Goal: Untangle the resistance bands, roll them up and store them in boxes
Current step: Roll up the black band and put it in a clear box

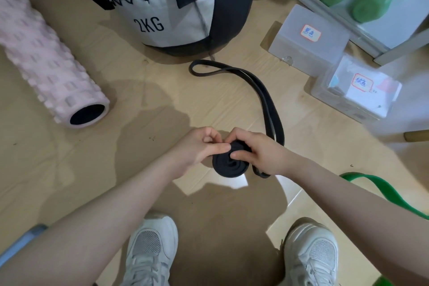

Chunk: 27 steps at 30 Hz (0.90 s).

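Down on the wooden floor (144, 90), just ahead of the person's white sneakers (151, 248), both hands pinch a half-wound coil of the black resistance band (228, 162), the left hand (199, 146) and right hand (260, 148) each curled on it from its own side. Rolling is the step in hand. The unrolled tail runs away toward the 2KG medicine ball (176, 7), loop end farthest, so next it likely needs winding in, then the black-labelled clear box (308, 39).

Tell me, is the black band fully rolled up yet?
Partly rolled. Both hands, left hand and right hand, grip a coil of the black band, while a long loop trails across the floor.
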Motion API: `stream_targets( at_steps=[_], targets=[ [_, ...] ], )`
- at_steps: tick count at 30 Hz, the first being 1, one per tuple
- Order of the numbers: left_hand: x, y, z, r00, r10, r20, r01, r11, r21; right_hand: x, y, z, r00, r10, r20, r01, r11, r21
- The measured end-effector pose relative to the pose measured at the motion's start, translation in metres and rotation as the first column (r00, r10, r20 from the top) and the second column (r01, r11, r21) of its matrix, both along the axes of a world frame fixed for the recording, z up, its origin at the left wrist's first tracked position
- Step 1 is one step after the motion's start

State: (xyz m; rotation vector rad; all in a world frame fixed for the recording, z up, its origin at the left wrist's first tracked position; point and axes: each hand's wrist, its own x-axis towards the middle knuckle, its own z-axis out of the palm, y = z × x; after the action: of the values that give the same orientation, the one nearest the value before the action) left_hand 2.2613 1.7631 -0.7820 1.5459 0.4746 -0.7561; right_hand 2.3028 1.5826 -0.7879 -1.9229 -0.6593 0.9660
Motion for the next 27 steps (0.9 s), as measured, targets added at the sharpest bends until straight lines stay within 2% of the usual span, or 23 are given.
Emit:
stream_targets(
  at_steps=[1,4,9,13,17,21,23,27],
  targets=[
    [0.001,-0.001,0.001,0.999,-0.038,0.010,0.038,0.999,0.012,-0.001,0.000,0.002,0.999,0.031,-0.010,-0.031,1.000,-0.001],
    [0.007,-0.002,0.006,0.994,-0.109,0.024,0.108,0.994,0.029,0.001,0.001,0.006,0.999,-0.022,-0.043,0.023,1.000,0.013],
    [0.017,0.001,0.012,0.964,-0.266,-0.004,0.266,0.963,0.049,0.005,0.002,0.002,0.998,-0.062,0.017,0.063,0.995,-0.077],
    [0.012,0.000,0.011,0.968,-0.248,0.037,0.240,0.961,0.140,0.010,0.001,0.000,0.998,-0.065,-0.012,0.063,0.992,-0.112],
    [0.003,0.004,0.011,0.979,-0.198,0.041,0.191,0.972,0.136,0.009,0.000,0.001,0.996,0.013,-0.088,-0.020,0.997,-0.079],
    [-0.001,0.014,0.006,0.988,-0.147,0.037,0.142,0.982,0.122,0.016,-0.003,-0.001,0.987,0.096,-0.126,-0.117,0.978,-0.173],
    [0.001,0.020,0.006,0.991,-0.129,0.045,0.123,0.985,0.122,0.017,-0.006,-0.001,0.976,0.058,-0.209,-0.095,0.981,-0.168],
    [0.004,0.030,0.006,0.979,-0.195,0.062,0.187,0.975,0.118,0.015,-0.009,-0.004,0.948,-0.050,-0.315,0.017,0.994,-0.106]
  ],
)
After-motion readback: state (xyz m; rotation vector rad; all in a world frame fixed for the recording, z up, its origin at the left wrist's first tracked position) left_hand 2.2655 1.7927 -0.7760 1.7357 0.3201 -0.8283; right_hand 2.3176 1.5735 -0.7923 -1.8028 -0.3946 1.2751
